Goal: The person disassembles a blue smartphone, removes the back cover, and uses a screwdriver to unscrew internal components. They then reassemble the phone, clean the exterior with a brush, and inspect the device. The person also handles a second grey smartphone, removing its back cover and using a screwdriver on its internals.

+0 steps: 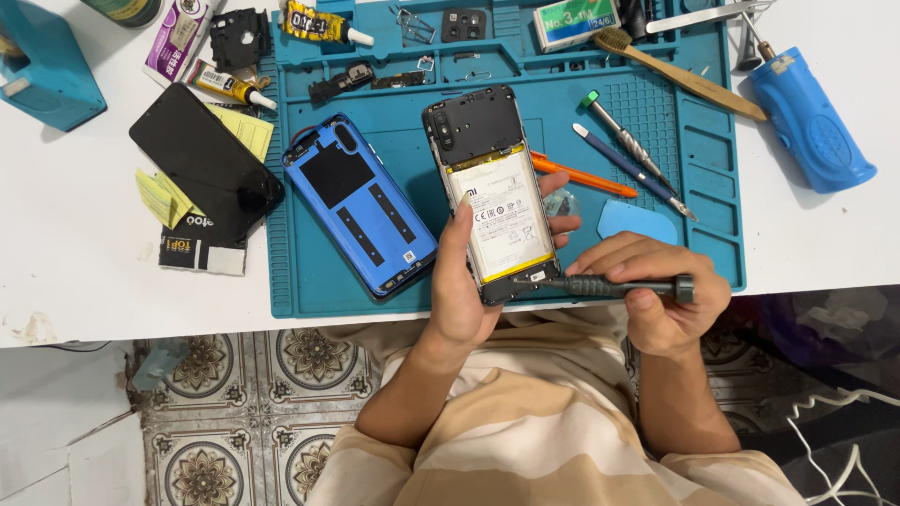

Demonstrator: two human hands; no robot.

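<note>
The left hand (464,281) grips an opened smartphone (492,192), back cover off and battery showing, held just above the near edge of the blue repair mat (712,141) on the tabletop. Its fingers wrap the phone's sides, thumb along the left edge. The right hand (661,295) closes its fingers around a dark screwdriver (609,286), tip at the phone's lower end. It seems wise to keep the driver seated squarely in the screw (a slanted tip slips) and press lightly while turning.
</note>
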